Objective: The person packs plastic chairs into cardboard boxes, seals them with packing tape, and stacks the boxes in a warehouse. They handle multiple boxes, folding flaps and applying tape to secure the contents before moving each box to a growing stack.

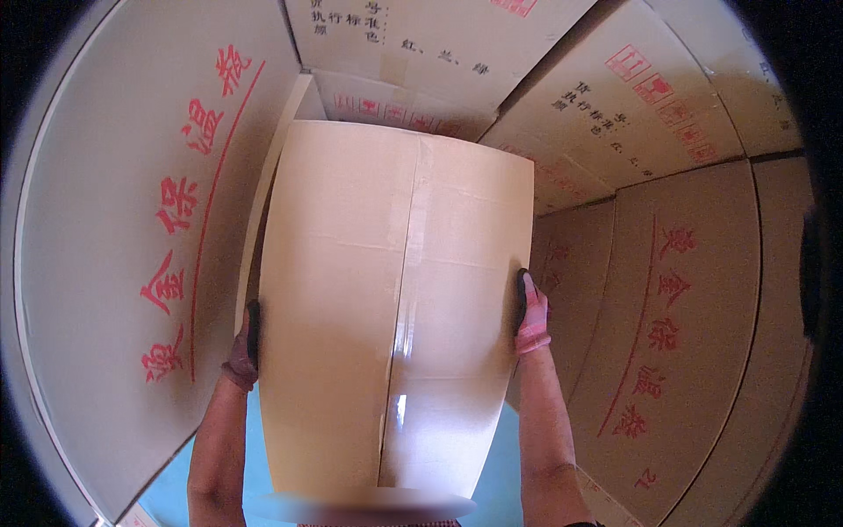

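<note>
A large plain cardboard carton (395,307), its top flaps sealed with clear tape along the middle seam, is carried in front of the person, lifted clear of the pale blue floor (255,474) that shows beneath its near end. The left hand (244,347), in a reddish work glove, is pressed flat against the carton's left side; the right hand (530,312), gloved the same way, is pressed against the right side, fingers spread along the edge. Both hands clamp the carton between them rather than gripping under it.

Judging by this, the carton is in mid-carry: it is up off the floor and not yet set down on anything, so placing it appears to be what remains.

Stacked cartons close in on all sides. A tall one with red printing (149,246) stands just beside the left side of the carried carton, more stacked cartons (421,44) rise ahead of its far end, and a wall of printed cartons (676,290) stands near on the right. The gap between them is narrow, leaving the hands little room at either side.
</note>
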`<state>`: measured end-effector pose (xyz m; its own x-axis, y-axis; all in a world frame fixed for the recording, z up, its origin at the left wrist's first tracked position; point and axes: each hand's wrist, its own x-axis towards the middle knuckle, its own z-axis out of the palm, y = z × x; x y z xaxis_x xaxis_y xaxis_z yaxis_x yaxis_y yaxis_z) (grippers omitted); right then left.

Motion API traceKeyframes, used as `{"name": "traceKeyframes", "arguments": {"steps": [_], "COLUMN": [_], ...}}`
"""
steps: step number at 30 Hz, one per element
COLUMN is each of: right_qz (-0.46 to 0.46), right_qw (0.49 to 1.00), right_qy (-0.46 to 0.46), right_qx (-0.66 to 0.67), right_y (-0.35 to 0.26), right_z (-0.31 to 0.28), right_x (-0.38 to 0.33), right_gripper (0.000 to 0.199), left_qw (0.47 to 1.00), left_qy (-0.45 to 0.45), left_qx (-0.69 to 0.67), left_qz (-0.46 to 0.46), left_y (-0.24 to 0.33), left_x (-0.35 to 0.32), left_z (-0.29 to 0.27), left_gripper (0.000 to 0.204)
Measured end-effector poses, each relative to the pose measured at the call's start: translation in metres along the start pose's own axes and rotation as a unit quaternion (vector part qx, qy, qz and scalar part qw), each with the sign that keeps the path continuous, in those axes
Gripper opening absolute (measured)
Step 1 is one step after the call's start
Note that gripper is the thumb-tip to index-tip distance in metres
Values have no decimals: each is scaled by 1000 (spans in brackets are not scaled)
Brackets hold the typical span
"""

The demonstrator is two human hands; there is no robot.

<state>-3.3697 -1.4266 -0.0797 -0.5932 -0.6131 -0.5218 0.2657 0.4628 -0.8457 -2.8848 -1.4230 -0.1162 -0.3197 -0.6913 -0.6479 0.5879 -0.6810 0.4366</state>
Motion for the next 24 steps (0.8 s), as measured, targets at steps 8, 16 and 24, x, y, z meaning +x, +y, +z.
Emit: {"name": "traceKeyframes", "arguments": {"steps": [8, 16, 24], "right_qz": [-59, -27, -116], "right_qw": [902, 923, 915], "right_qy": [126, 50, 118], "right_qx": [-408, -381, -367], "right_y": [-26, -5, 2], "right_z": [109, 106, 107], "right_x": [60, 85, 87], "right_gripper": [62, 57, 53], "left_qw": [700, 387, 406], "left_qy": [83, 154, 172], "left_qx": [586, 848, 867], "left_qz": [399, 329, 232], "left_y": [45, 7, -1], "left_x": [69, 108, 107], "left_z": [159, 138, 139], "left_gripper": [61, 79, 81]}}
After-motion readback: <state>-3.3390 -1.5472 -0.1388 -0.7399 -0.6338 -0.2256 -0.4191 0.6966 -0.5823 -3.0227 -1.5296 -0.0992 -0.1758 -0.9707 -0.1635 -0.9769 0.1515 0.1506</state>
